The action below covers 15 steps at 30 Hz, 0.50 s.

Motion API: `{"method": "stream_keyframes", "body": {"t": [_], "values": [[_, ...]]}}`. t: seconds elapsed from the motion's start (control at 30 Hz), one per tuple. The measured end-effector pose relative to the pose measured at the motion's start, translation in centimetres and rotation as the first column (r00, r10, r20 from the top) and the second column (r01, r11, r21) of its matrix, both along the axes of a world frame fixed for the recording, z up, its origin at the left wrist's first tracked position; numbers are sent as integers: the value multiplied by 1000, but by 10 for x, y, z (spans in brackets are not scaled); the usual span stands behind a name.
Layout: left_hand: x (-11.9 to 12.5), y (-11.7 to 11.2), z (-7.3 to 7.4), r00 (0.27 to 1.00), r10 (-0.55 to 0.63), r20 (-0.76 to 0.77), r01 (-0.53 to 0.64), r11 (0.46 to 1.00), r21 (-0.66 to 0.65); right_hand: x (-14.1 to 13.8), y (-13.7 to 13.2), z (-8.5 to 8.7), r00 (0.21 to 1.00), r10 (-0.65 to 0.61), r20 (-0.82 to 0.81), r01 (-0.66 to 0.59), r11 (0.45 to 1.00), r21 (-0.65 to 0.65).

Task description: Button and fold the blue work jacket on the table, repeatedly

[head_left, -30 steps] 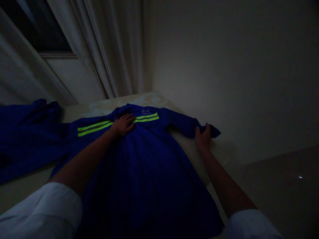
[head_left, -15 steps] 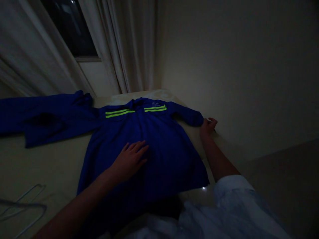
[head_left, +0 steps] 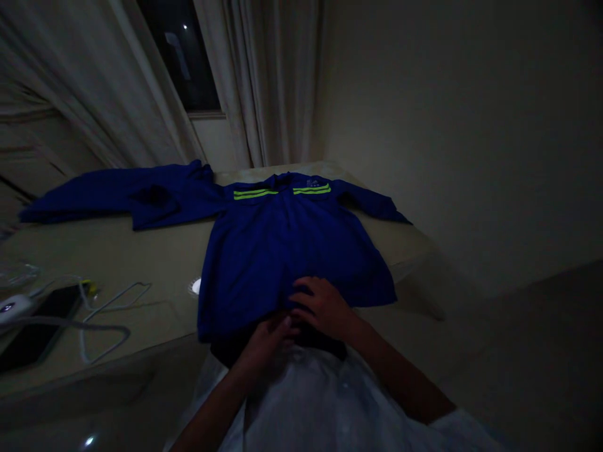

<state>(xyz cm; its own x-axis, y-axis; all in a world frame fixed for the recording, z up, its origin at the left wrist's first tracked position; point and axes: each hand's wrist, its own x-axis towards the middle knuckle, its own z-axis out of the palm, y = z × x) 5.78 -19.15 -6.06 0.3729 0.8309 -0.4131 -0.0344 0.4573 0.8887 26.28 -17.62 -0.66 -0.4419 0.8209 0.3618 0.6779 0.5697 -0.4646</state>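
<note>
A blue work jacket [head_left: 292, 245] with yellow-green chest stripes lies spread out, front up, on a pale table. Its lower hem hangs toward me at the near edge. My right hand [head_left: 325, 307] rests over the hem's middle, fingers apart and slightly bent. Just left of it and lower, my left hand [head_left: 269, 344] is at the same hem, thumb toward the right hand; its fingers look loosely apart in the dim light. Neither hand visibly grips cloth.
More folded blue clothing [head_left: 108, 194] lies at the table's far left. A dark phone [head_left: 47, 320], a white charger [head_left: 16, 307] and looped cables [head_left: 106, 326] are on the near left. Curtains [head_left: 277, 81] and a wall [head_left: 447, 125] stand behind.
My right hand has left the jacket's right sleeve end and come to the hem's middle. My left hand has drawn back from the jacket front toward me. The view has shifted left.
</note>
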Motion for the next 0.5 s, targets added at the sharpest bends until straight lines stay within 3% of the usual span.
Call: {"method": "stream_keyframes", "body": {"t": [0.1,0.2,0.33,0.5], "values": [[11,7,-5,985,154,82,-147,986,-83,9,4,-13,991,-84,-105,85,996,11],[25,10,-8,977,187,98,-177,979,-101,26,3,-21,958,-176,-228,185,983,17],[40,9,-8,975,201,98,-195,979,-67,32,-8,-24,931,-327,-163,325,945,-40],[39,4,-2,974,225,22,-225,974,4,29,-12,-23,909,-403,-106,387,911,-142]]}}
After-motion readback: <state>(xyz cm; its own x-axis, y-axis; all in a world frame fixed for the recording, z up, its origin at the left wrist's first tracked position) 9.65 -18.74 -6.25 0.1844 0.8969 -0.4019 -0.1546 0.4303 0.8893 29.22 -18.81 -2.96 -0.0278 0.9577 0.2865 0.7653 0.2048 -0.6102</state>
